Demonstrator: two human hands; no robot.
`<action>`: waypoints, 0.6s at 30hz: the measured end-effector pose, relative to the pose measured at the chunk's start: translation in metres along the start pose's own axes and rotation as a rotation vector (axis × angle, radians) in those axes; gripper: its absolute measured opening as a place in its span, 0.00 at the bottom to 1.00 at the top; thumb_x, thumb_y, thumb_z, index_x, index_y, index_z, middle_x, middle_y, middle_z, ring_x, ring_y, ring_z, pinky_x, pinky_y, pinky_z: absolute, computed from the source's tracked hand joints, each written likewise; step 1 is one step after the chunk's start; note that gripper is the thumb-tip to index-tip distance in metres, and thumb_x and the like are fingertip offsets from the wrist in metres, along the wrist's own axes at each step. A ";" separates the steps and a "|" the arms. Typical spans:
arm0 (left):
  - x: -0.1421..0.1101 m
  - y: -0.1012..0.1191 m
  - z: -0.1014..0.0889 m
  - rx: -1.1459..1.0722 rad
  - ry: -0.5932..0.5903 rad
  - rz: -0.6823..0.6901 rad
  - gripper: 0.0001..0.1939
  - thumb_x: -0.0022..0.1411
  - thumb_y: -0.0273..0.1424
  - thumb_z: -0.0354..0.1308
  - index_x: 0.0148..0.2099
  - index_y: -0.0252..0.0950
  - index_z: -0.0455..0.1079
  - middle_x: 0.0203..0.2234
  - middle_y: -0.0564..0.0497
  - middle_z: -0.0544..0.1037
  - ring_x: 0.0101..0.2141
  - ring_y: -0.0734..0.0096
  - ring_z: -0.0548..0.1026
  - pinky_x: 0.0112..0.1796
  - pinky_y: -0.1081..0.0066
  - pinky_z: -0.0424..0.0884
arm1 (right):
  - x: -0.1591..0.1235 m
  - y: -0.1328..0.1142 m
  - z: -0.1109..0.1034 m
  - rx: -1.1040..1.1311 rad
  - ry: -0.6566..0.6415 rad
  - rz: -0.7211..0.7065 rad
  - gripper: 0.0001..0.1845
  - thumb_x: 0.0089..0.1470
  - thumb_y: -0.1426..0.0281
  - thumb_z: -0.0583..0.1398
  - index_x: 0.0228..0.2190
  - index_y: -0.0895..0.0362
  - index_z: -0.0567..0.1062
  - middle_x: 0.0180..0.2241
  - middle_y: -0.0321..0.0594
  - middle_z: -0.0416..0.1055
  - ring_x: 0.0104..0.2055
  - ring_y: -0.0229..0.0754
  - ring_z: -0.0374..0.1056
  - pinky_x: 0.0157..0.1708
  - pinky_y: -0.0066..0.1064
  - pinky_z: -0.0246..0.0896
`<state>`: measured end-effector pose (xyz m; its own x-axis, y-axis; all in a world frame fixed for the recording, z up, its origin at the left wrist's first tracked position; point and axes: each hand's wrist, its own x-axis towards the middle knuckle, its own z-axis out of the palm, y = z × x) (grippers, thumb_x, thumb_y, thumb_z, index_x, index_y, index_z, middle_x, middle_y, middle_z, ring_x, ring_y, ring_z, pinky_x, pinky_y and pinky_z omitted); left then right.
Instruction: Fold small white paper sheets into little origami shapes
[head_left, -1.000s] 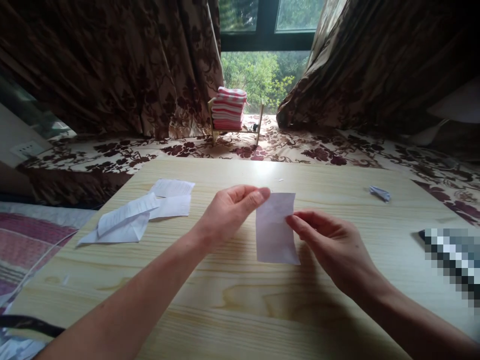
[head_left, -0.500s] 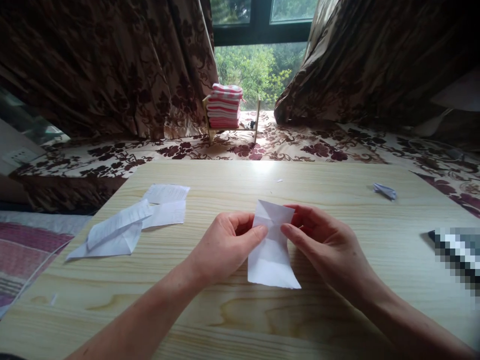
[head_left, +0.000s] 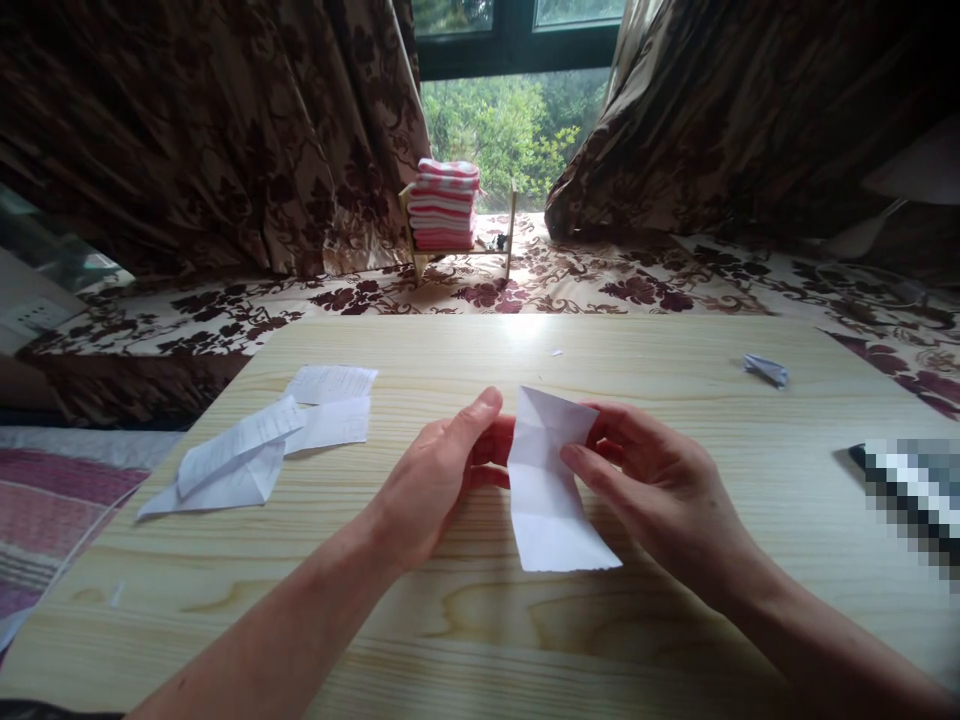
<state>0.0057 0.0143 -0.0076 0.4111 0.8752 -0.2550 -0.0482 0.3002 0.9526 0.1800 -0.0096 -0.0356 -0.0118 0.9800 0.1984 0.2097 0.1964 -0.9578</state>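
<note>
A creased sheet of white paper (head_left: 546, 500) is held up above the middle of the table, its lower edge ragged. My right hand (head_left: 652, 480) pinches its right side, thumb in front and fingers behind. On the other side, my left hand (head_left: 450, 465) has its thumb raised off the sheet. The left fingers reach to the paper's left edge, their tips partly hidden behind it, and the hand is open.
On the table (head_left: 337, 620), several paper pieces (head_left: 240, 450) overlap at the left. A small folded paper (head_left: 765, 370) lies far right, near a pixelated dark-edged object (head_left: 907, 490). Folded pink-and-white cloths (head_left: 444, 205) stand on a small rack (head_left: 512, 235) by the window.
My left thumb has lifted off the front of the paper. The sheet has shifted slightly right and tilted, still in my right hand.
</note>
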 end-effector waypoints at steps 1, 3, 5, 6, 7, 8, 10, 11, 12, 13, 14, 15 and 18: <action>0.000 0.000 0.000 -0.037 -0.004 -0.011 0.27 0.60 0.49 0.48 0.41 0.30 0.74 0.34 0.42 0.78 0.36 0.63 0.74 0.36 0.68 0.68 | 0.000 -0.001 0.000 0.003 -0.004 0.002 0.12 0.51 0.69 0.61 0.40 0.54 0.72 0.30 0.37 0.70 0.32 0.40 0.68 0.33 0.32 0.66; -0.001 -0.002 -0.001 -0.095 -0.027 -0.029 0.26 0.61 0.48 0.48 0.42 0.31 0.74 0.34 0.43 0.78 0.37 0.63 0.74 0.36 0.69 0.68 | 0.000 -0.002 0.000 0.011 -0.010 0.005 0.11 0.51 0.69 0.61 0.39 0.54 0.73 0.30 0.37 0.69 0.33 0.40 0.68 0.33 0.32 0.66; -0.002 -0.003 -0.001 -0.101 -0.057 -0.041 0.23 0.60 0.46 0.51 0.43 0.32 0.74 0.33 0.44 0.79 0.35 0.64 0.75 0.35 0.69 0.68 | 0.000 -0.003 0.000 0.025 -0.009 0.000 0.10 0.51 0.69 0.61 0.38 0.54 0.73 0.30 0.36 0.69 0.33 0.39 0.68 0.33 0.31 0.67; -0.002 -0.003 0.000 -0.098 -0.072 -0.046 0.21 0.59 0.44 0.53 0.43 0.33 0.74 0.32 0.45 0.79 0.33 0.65 0.75 0.34 0.69 0.68 | 0.000 -0.003 0.000 0.036 -0.008 -0.005 0.10 0.51 0.69 0.61 0.38 0.54 0.73 0.30 0.36 0.69 0.32 0.39 0.68 0.33 0.31 0.67; -0.002 -0.003 0.000 -0.090 -0.081 -0.052 0.19 0.58 0.42 0.56 0.43 0.33 0.75 0.31 0.46 0.79 0.32 0.66 0.75 0.33 0.70 0.68 | 0.000 -0.003 -0.001 0.049 -0.007 -0.010 0.09 0.51 0.69 0.61 0.37 0.53 0.73 0.30 0.36 0.69 0.32 0.38 0.67 0.33 0.31 0.67; -0.002 -0.004 0.001 -0.074 -0.079 -0.058 0.16 0.56 0.40 0.59 0.42 0.33 0.75 0.30 0.47 0.79 0.31 0.67 0.74 0.32 0.71 0.67 | 0.000 -0.003 -0.001 0.063 -0.009 -0.013 0.09 0.52 0.69 0.61 0.37 0.53 0.74 0.30 0.36 0.69 0.31 0.38 0.67 0.34 0.31 0.67; -0.003 -0.004 0.002 -0.025 -0.056 -0.069 0.14 0.54 0.36 0.60 0.40 0.33 0.76 0.27 0.49 0.78 0.28 0.70 0.73 0.30 0.73 0.66 | 0.000 -0.003 -0.001 0.088 -0.023 -0.004 0.10 0.52 0.68 0.61 0.38 0.53 0.73 0.30 0.36 0.70 0.31 0.38 0.67 0.34 0.31 0.67; -0.003 -0.004 0.002 -0.005 -0.047 -0.076 0.13 0.54 0.36 0.60 0.39 0.33 0.76 0.26 0.49 0.78 0.27 0.71 0.73 0.29 0.74 0.65 | 0.000 -0.003 -0.002 0.099 -0.034 0.007 0.11 0.52 0.68 0.61 0.39 0.52 0.73 0.32 0.37 0.71 0.32 0.38 0.68 0.34 0.31 0.68; -0.003 -0.004 0.003 0.010 -0.047 -0.088 0.14 0.55 0.36 0.59 0.39 0.32 0.76 0.25 0.49 0.77 0.26 0.72 0.72 0.27 0.74 0.64 | 0.000 -0.004 -0.003 0.106 -0.045 0.020 0.13 0.51 0.67 0.62 0.41 0.52 0.72 0.34 0.38 0.71 0.33 0.39 0.68 0.34 0.31 0.68; -0.004 -0.003 0.003 0.020 -0.054 -0.106 0.13 0.55 0.36 0.59 0.39 0.32 0.76 0.24 0.50 0.77 0.24 0.74 0.71 0.26 0.75 0.63 | 0.001 -0.004 -0.003 0.111 -0.060 0.034 0.15 0.51 0.67 0.62 0.42 0.52 0.72 0.36 0.39 0.72 0.34 0.39 0.69 0.33 0.31 0.68; -0.004 -0.003 0.003 0.028 -0.070 -0.131 0.13 0.55 0.36 0.58 0.39 0.33 0.76 0.23 0.50 0.76 0.23 0.75 0.70 0.24 0.76 0.61 | 0.001 -0.004 -0.005 0.113 -0.081 0.048 0.17 0.50 0.66 0.62 0.43 0.51 0.71 0.38 0.40 0.72 0.35 0.40 0.69 0.32 0.30 0.68; -0.005 -0.002 0.003 0.034 -0.088 -0.160 0.13 0.54 0.35 0.58 0.38 0.33 0.77 0.22 0.51 0.75 0.21 0.76 0.69 0.23 0.77 0.60 | 0.002 -0.005 -0.006 0.110 -0.108 0.057 0.18 0.50 0.66 0.63 0.44 0.51 0.71 0.40 0.40 0.72 0.35 0.40 0.69 0.32 0.30 0.68; -0.008 0.001 0.004 0.042 -0.146 -0.251 0.11 0.53 0.33 0.59 0.37 0.33 0.77 0.21 0.52 0.74 0.19 0.78 0.67 0.21 0.78 0.57 | 0.005 -0.007 -0.013 0.069 -0.243 0.065 0.14 0.51 0.67 0.62 0.42 0.52 0.72 0.36 0.39 0.73 0.34 0.39 0.69 0.31 0.28 0.66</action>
<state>0.0059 0.0064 -0.0042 0.5318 0.7110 -0.4600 0.1082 0.4817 0.8696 0.1915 -0.0070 -0.0251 -0.2364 0.9676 0.0882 0.1506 0.1261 -0.9805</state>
